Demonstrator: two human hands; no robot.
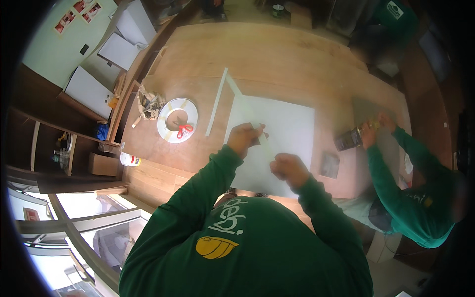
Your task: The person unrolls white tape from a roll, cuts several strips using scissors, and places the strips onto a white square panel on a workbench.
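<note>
A long thin pale strip (265,147) runs between my hands and on toward the far left, above a white panel (292,123) lying on the wooden table. My left hand (241,139) is closed on the strip, with a small brown flat piece at its fingertips that I cannot make out. My right hand (290,170) is closed round the strip's near end, over the panel's right part. Another narrow white strip (215,106) lies left of the panel. Further left is a white ring-shaped roll (165,123) with red-handled scissors (185,130) on it.
At the right, a co-worker's hands (369,134) hold a dark tin (348,140) near a grey square (330,164). Crumpled brown material (148,102) and a white tub (130,159) are on the left. Shelves (49,148) line the left side; another person (383,29) is far right.
</note>
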